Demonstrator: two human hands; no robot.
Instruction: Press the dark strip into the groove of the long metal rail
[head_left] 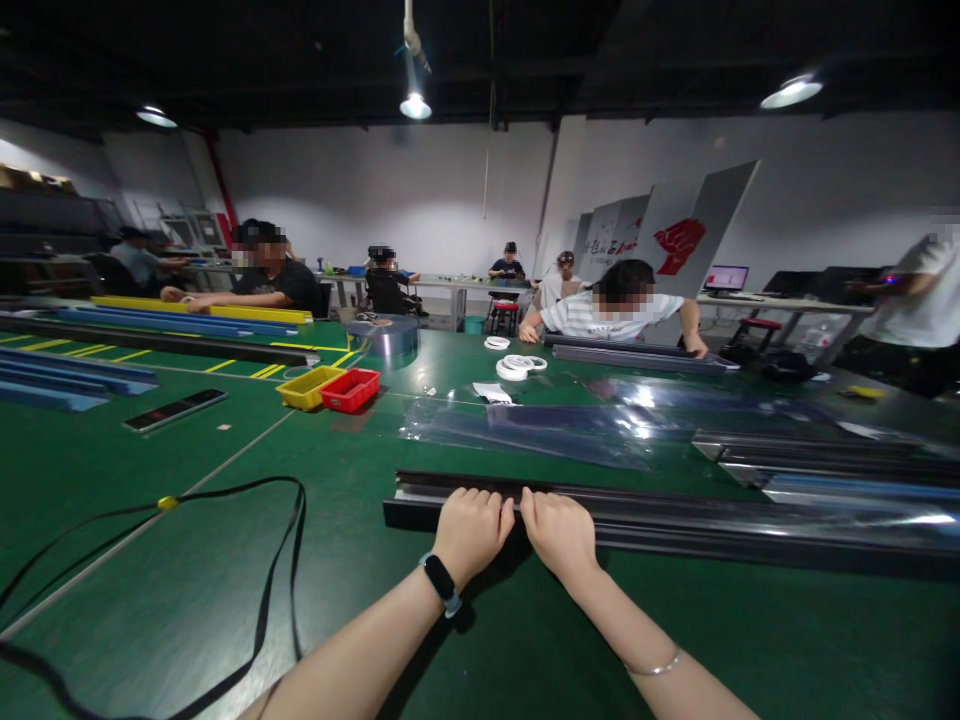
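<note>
Black profile [660,525] lies on the green table [360,620], my left hand [471,535] and right hand [559,530] both gripping it near its left end. Watching remotely, I judge work there under way; how much is finished or left, I cannot tell. Beyond, clear film [555,430] lies apart.

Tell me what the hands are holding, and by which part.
The left hand and right hand grip the black profile near its left end.

Head-height view, forward and downward
</note>
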